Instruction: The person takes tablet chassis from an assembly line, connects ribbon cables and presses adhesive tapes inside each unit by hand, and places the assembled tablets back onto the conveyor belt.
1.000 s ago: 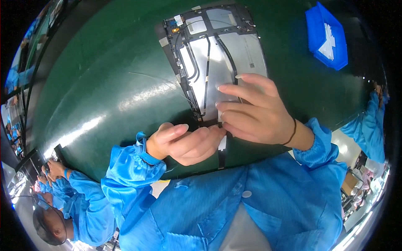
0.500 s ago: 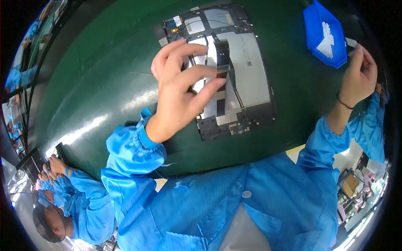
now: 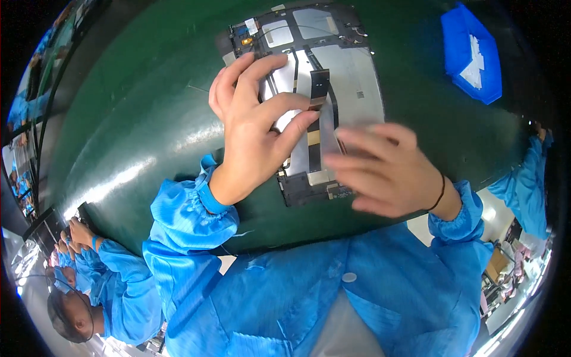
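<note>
An opened tablet-like device (image 3: 366,77) lies on the green table, its silver panel and black-edged electronics facing up. My left hand (image 3: 253,128) reaches over its left side. Thumb and index finger pinch a black flat ribbon cable (image 3: 319,80), whose upper end stands up off the panel. Over the device's lower right part is my right hand (image 3: 386,169), palm down, close to the ribbon cable. Its fingers are smeared by motion, and whether they hold anything cannot be made out.
A blue plastic bin (image 3: 461,50) with white slips (image 3: 474,65) in it stands at the far right of the green table (image 3: 148,89). Other people in blue work clothes sit at the left, one with a hand (image 3: 81,232) at the table edge. Another blue sleeve (image 3: 526,187) shows at the right.
My right hand has moved from beside the blue bin, where a small white piece was at its fingertips, leftward and nearer to the device. My left hand keeps its pinch on the ribbon cable.
</note>
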Demonstrator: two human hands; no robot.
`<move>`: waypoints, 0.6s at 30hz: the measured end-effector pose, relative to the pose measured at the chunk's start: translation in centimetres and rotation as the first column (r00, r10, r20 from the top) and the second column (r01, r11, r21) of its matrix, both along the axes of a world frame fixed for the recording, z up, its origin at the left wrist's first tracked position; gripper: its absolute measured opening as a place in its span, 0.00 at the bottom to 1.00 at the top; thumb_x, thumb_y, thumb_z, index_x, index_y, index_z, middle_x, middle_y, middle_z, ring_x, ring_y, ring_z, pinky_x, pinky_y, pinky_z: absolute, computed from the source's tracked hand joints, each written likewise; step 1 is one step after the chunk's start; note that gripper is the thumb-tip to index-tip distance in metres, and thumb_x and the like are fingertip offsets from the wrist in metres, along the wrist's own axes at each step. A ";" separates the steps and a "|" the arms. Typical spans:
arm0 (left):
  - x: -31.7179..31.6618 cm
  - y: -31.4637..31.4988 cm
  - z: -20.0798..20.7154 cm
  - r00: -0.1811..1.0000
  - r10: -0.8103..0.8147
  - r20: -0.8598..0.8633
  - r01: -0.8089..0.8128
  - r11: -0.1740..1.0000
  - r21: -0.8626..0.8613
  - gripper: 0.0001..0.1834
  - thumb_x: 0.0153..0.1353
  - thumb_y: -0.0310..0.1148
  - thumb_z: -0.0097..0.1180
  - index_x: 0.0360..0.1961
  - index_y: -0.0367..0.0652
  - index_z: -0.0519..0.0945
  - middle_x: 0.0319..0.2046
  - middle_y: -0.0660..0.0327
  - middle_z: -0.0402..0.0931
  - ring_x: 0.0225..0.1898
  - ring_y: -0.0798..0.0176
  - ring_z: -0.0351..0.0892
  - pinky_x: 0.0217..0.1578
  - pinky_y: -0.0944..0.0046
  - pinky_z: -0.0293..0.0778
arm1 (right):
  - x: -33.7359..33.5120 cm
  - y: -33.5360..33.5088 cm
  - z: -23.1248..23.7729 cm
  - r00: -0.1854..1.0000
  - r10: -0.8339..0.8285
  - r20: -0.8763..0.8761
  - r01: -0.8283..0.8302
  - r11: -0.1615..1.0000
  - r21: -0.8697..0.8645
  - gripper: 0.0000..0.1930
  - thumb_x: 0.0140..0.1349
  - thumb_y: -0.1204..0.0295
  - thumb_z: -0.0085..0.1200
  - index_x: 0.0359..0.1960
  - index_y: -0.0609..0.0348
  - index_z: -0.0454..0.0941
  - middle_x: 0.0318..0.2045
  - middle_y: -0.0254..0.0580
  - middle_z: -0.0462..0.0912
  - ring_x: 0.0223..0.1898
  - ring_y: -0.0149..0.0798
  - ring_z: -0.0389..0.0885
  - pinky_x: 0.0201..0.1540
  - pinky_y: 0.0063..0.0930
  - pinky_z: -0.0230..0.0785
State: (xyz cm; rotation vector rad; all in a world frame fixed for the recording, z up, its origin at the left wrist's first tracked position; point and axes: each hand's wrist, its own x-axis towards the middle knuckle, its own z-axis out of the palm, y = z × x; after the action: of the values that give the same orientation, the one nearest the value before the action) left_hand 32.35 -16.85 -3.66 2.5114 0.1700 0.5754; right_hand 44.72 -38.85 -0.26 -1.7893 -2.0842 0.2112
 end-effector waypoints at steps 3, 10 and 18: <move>0.0 -0.2 0.1 1.000 -0.002 -0.010 0.002 1.000 -0.011 0.09 0.44 0.35 0.72 0.27 0.48 0.85 0.58 0.60 0.73 0.64 0.46 0.59 0.62 0.50 0.51 | -1.0 0.1 0.1 0.991 0.123 -0.047 -0.127 0.988 -0.092 0.21 0.67 0.49 0.44 0.48 0.50 0.77 0.59 0.33 0.76 0.67 0.47 0.64 0.65 0.49 0.48; 0.5 -1.1 0.0 0.998 0.044 -0.039 -0.044 0.999 -0.011 0.13 0.49 0.35 0.69 0.37 0.50 0.83 0.61 0.56 0.69 0.67 0.44 0.56 0.64 0.50 0.48 | 1.5 2.0 -0.4 0.998 -0.057 0.009 0.058 0.993 -0.107 0.21 0.62 0.50 0.48 0.50 0.48 0.75 0.59 0.30 0.76 0.69 0.45 0.61 0.66 0.51 0.45; 1.0 -1.9 -0.4 0.998 0.046 -0.039 -0.047 0.999 -0.026 0.20 0.53 0.32 0.65 0.49 0.46 0.78 0.62 0.53 0.67 0.68 0.44 0.54 0.65 0.51 0.47 | 0.9 0.6 -1.4 0.995 -0.019 -0.103 0.009 0.995 -0.099 0.20 0.57 0.61 0.55 0.51 0.48 0.76 0.56 0.31 0.79 0.69 0.43 0.62 0.65 0.53 0.49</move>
State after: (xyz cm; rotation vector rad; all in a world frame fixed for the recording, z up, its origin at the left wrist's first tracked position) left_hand 33.34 -18.72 -4.11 2.4993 0.2496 0.5396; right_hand 45.67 -38.23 -1.64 -1.8075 -2.0201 0.4006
